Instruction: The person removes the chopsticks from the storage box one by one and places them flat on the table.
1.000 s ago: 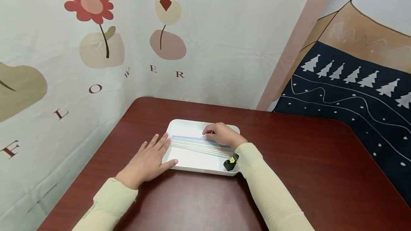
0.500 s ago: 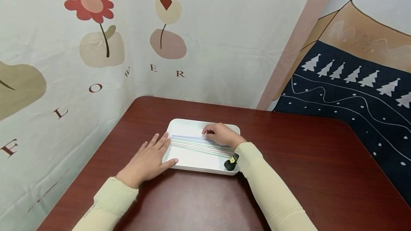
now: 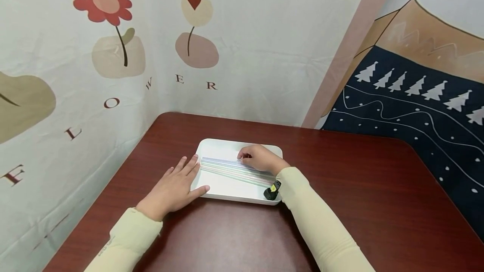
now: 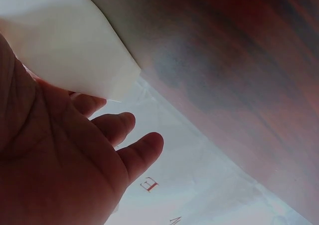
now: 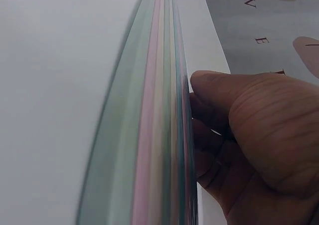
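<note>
Several long, thin pastel strips (image 3: 227,168) lie side by side across a shallow white tray (image 3: 223,190); green, pink, cream and blue ones show in the right wrist view. Whether they are flat strips or straws, I cannot tell. My left hand (image 3: 172,190) rests spread at the tray's left end, fingers over its rim and thumb at the near corner. My right hand (image 3: 261,158) is over the tray's far right part, fingers bent. In the right wrist view its thumb and fingertips meet the outer edge of the strips (image 5: 144,135). A pinch there cannot be made out.
The tray stands on a dark red-brown table (image 3: 340,196). A white curtain (image 3: 264,53) with flowers and letters hangs behind and left. A dark blue printed cloth (image 3: 416,108) hangs at the right. A small black device (image 3: 271,192) sits at my right wrist.
Both hands keep nearly the same places. The strips' left ends have shifted slightly within the tray, and the head view has moved a little.
</note>
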Demonstrator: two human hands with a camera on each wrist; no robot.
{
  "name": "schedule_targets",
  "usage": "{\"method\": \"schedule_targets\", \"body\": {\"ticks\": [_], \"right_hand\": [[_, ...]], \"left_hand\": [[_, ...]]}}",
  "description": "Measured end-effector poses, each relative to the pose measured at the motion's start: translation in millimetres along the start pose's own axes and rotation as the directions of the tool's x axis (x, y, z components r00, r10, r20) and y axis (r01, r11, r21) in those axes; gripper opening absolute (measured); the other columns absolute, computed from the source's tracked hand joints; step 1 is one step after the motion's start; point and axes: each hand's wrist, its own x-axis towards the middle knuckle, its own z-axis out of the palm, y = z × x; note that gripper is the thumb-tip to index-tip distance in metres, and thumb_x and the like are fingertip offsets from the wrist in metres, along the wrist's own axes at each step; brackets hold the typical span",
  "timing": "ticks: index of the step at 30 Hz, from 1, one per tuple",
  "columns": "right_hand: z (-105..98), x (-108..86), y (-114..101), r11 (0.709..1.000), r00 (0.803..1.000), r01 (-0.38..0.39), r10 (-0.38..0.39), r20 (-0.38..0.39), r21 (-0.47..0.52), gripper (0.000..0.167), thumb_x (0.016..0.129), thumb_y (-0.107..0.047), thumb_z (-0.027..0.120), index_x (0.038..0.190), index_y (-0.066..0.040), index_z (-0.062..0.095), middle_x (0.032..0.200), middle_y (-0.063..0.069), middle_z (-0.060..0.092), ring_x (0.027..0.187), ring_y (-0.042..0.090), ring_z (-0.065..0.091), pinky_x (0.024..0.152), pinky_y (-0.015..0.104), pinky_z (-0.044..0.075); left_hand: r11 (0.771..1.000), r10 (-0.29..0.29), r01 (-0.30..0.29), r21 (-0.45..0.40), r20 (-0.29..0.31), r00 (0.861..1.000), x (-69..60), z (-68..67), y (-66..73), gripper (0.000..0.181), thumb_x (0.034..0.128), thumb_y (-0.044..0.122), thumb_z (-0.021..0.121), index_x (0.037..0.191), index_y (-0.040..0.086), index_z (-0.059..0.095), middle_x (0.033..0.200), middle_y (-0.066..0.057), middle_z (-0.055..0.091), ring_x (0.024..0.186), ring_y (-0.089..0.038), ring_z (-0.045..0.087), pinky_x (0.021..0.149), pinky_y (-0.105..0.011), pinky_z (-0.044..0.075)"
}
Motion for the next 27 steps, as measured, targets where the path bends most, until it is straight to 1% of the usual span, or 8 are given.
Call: {"method": "schedule_targets", "body": {"ticks": [5,9,12,18,22,27], "right_hand": [[0,0.8,-1,0.999,1.0,0.019,-0.019,-0.003,-0.029,0.016,0.098,-0.01,0.061,0.098,-0.022,0.071,0.09,-0.011,0.065,0.079,0.011,0.056,0.076,0.028,0.048],[0,1.5,-3,0.997,1.0,0.022,-0.023,-0.018,-0.069,0.018,0.098,-0.006,0.06,0.098,-0.019,0.072,0.097,-0.008,0.067,0.084,0.01,0.057,0.079,0.026,0.048],[0,1.8,-4,0.996,0.999,0.016,-0.019,-0.029,-0.084,0.016,0.098,-0.007,0.06,0.099,-0.018,0.072,0.1,-0.007,0.068,0.085,0.01,0.057,0.08,0.026,0.048],[1,2.7,-6,0.997,1.0,-0.007,0.005,-0.03,-0.077,0.011,0.097,-0.011,0.064,0.1,-0.02,0.071,0.096,-0.008,0.067,0.082,0.011,0.056,0.077,0.027,0.048],[1,3.9,-8,0.996,0.999,-0.019,0.017,-0.027,-0.085,0.013,0.097,-0.01,0.063,0.1,-0.019,0.072,0.097,-0.007,0.067,0.082,0.011,0.056,0.077,0.027,0.048],[2,3.3,-11,0.993,1.0,-0.008,0.006,-0.016,-0.122,0.015,0.098,-0.009,0.061,0.102,-0.017,0.073,0.102,-0.005,0.068,0.084,0.011,0.056,0.079,0.028,0.049]], "left_hand": [[1.0,0.002,-0.002,0.004,-0.001,1.0,0.1,0.2,0.0,0.085,0.0964,0.065,0.045,0.15,-0.001,0.041,0.162,-0.015,0.023,0.146,-0.044,0.021,0.11,-0.063,0.028],[1.0,0.003,-0.003,0.005,0.0,1.0,-0.2,-0.2,0.2,0.084,0.0964,0.064,0.047,0.149,-0.001,0.041,0.162,-0.015,0.023,0.146,-0.044,0.021,0.109,-0.063,0.028],[1.0,0.001,-0.001,0.0,0.002,1.0,-0.5,-0.7,0.2,0.084,0.0965,0.064,0.046,0.149,-0.001,0.041,0.162,-0.015,0.023,0.146,-0.044,0.021,0.109,-0.064,0.028],[1.0,-0.008,0.008,-0.012,0.008,1.0,-1.1,-2.1,0.0,0.085,0.0966,0.065,0.044,0.15,-0.001,0.041,0.163,-0.014,0.022,0.146,-0.043,0.02,0.11,-0.063,0.027],[1.0,-0.009,0.009,-0.019,0.012,1.0,-1.1,-2.2,0.0,0.085,0.0967,0.065,0.044,0.15,-0.001,0.041,0.163,-0.014,0.022,0.147,-0.043,0.02,0.11,-0.063,0.027],[1.0,-0.009,0.009,-0.016,0.016,1.0,-1.0,-0.8,-0.1,0.085,0.0966,0.066,0.044,0.149,-0.002,0.041,0.163,-0.014,0.021,0.146,-0.043,0.02,0.11,-0.063,0.027]]}}
